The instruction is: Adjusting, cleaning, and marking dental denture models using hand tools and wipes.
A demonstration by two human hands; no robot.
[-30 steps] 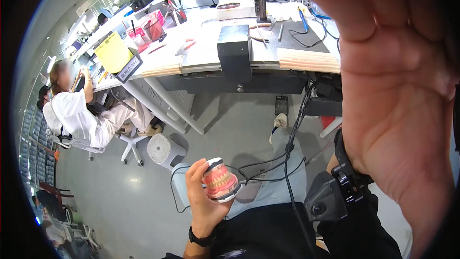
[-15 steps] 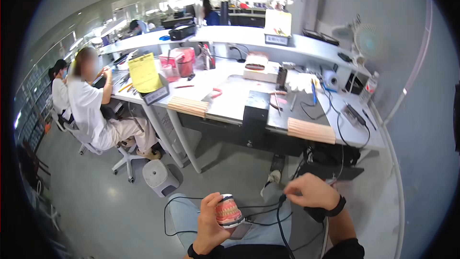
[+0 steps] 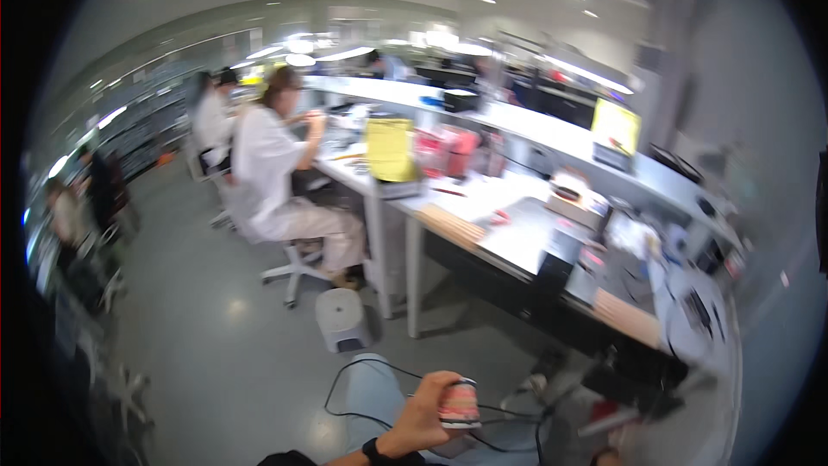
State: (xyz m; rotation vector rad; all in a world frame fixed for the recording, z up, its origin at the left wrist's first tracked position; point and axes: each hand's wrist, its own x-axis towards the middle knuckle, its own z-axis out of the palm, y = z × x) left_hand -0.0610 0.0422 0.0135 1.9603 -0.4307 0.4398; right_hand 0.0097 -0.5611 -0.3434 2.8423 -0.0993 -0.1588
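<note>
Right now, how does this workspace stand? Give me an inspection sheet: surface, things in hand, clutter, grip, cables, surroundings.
Surface: white bench, blurred; fine detail unreadable.
Things in hand: pink-gummed dental model, held away from the bench.
Clutter: yellow sheet, pink container, open box.
Grip: left hand closed on the model; right hand not clearly visible.
Cables: black cable looping around the knee area.
Surroundings: seated co-worker in white; low stool on the grey floor.

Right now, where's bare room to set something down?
The white desktop between the left peach pad and black block looks bare, as does gray floor left of the plastic stool. Crowded: the desktop's right end, and around the left hand and dental model, where black cables loop.
</note>
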